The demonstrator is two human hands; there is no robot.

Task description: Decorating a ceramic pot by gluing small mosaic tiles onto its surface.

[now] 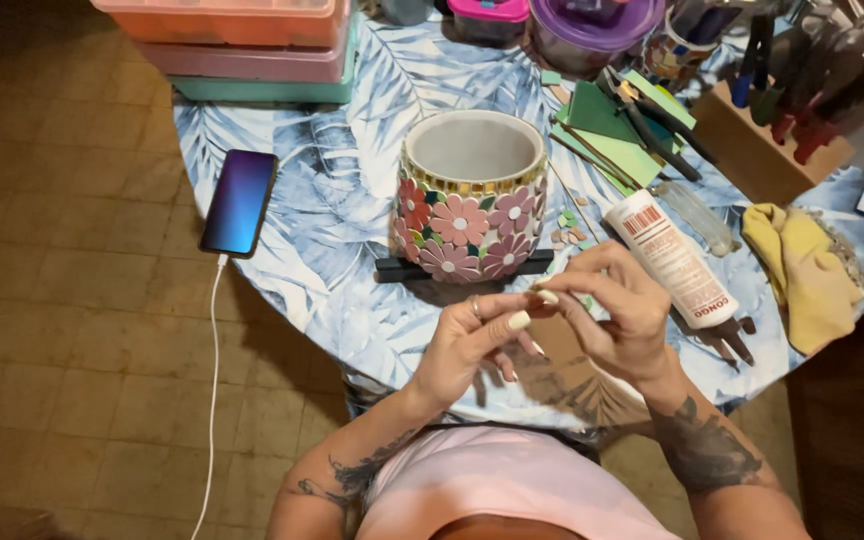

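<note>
left hand (pixel 472 340): it is curling half closed in front of the body, thumb and forefinger coming together at the tips; whether it is gripping anything itself is too small to tell.
right hand (pixel 620 315): it is closing into a pinch, its fingertips (pixel 550 297) meeting those of the left; a tiny pale bit seems to be sitting between them, but i cannot tell for sure what it is.
small piece: it is being held, if at all, where the 2 hands are meeting, just in front of the pot and above the table edge.
mosaic pot (pixel 469 195): it is standing upright on the round table (pixel 352 230), resting on a dark strip (pixel 402 270), just beyond the hands; pink and red flower tiles are covering its side.
handling, piece: judging by its size, it is likely light, stiff and brittle, easy to drop; a fingertip pinch on its edges is looking like the only workable hold.
handling, pot: it is probably heavy and hard, with tiles that could chip; 2 hands around the wall or under the base would be suiting it best.
loose tile chips (pixel 570 230): they are lying just right of the pot.
glue tube (pixel 674 258): it is lying on its side, near the right hand.
yellow cloth (pixel 807 270): it is lying bunched further right.
phone (pixel 239 201): it is lying on the table's left edge, with its cable hanging down.
</note>
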